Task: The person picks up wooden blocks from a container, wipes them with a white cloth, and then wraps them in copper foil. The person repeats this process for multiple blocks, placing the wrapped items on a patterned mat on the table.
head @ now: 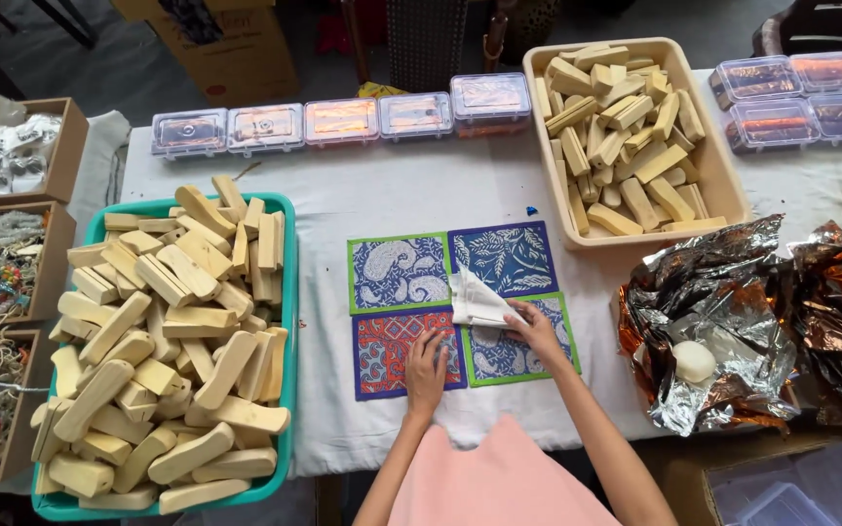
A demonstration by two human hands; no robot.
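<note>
Left hand (426, 368) flat, fingers spread on the red cloth square (397, 353), right hand (536, 329) pinching the white paper (478, 300) just beside it: keep the square pinned, fold slowly.

We're looking down at a small craft workshop, a packing bench by the look of it. A white-covered table (392, 195) carries bulk stock: a green tub (289, 321) on the left heaped with pale wooden blocks, a beige tray (723, 185) of the same at the far right. Along the far edge runs a row of clear lidded boxes (343, 122), with more at the far right (801, 93). Cardboard boxes (60, 253) of cords and trinkets line the left side, crumpled foil (723, 302) lies on the right, and printed fabric squares (450, 302) sit mid-table.
</note>
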